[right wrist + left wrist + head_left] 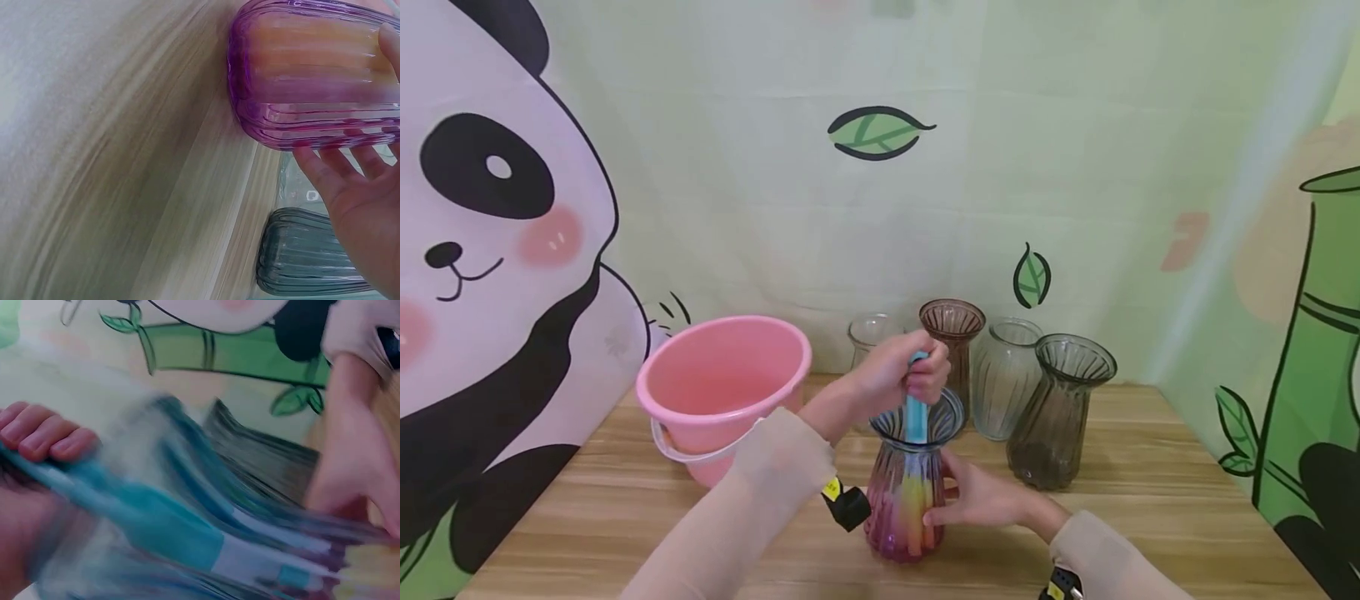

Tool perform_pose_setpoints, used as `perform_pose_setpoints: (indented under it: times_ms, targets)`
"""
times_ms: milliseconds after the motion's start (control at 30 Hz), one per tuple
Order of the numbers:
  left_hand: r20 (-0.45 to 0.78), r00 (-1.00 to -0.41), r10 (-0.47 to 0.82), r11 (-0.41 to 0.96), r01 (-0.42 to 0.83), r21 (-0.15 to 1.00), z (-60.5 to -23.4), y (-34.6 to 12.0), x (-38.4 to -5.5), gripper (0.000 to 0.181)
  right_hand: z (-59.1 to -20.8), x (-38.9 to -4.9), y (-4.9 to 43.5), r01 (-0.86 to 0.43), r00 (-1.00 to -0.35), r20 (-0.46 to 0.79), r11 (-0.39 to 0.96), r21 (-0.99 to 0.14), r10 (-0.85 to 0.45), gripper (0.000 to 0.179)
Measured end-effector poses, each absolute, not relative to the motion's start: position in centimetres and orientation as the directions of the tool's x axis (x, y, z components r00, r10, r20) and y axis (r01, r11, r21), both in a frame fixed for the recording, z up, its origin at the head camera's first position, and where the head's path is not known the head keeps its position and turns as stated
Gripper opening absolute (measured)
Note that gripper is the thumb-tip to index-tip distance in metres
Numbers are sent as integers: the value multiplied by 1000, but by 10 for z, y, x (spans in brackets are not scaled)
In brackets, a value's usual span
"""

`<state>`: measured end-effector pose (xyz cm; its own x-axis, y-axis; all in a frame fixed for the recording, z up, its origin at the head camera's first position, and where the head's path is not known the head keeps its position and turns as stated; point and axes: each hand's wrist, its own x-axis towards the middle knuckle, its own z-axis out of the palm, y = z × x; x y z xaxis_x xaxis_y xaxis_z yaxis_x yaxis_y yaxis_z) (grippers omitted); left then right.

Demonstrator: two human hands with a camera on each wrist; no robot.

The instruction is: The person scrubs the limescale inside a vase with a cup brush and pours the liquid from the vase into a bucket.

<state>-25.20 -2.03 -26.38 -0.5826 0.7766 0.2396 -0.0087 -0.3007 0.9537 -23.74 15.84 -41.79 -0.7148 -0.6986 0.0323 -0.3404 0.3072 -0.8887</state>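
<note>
A ribbed glass vase, blue at the flared rim and pink-purple below, stands on the table in front. My left hand is above its mouth, gripping the turquoise handle of a bottle brush that reaches down into the vase. Through the glass, the brush's yellow-orange head shows near the bottom; the left wrist view catches the handle blurred. With thumb and fingers about the lower right side, my right hand holds the vase. The right wrist view shows the purple base and fingers at its side.
A pink bucket with a white handle stands on the left. Behind the vase are a brown glass vase, two clear ones, including a ribbed vase, and a tilted grey vase to the right. A printed cloth hangs behind the wooden table.
</note>
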Motion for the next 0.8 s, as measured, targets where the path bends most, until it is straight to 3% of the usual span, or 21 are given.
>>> perform_pose_setpoints:
  times_ms: [200,400,800]
  targets:
    - [202,-603,772,-261,-10,965,-277,-19,-256,35,-414,-237,159,-364,-690,31,310,-878,-723,66]
    - [208,-585,784,-262,-9,965,-278,-19,-257,34,-410,-243,164,-392,-652,-20,360,-847,-758,61]
    - [250,-585,772,-299,13,954,-252,-18,-252,34,-416,-243,162,-355,-673,4,318,-879,-740,70]
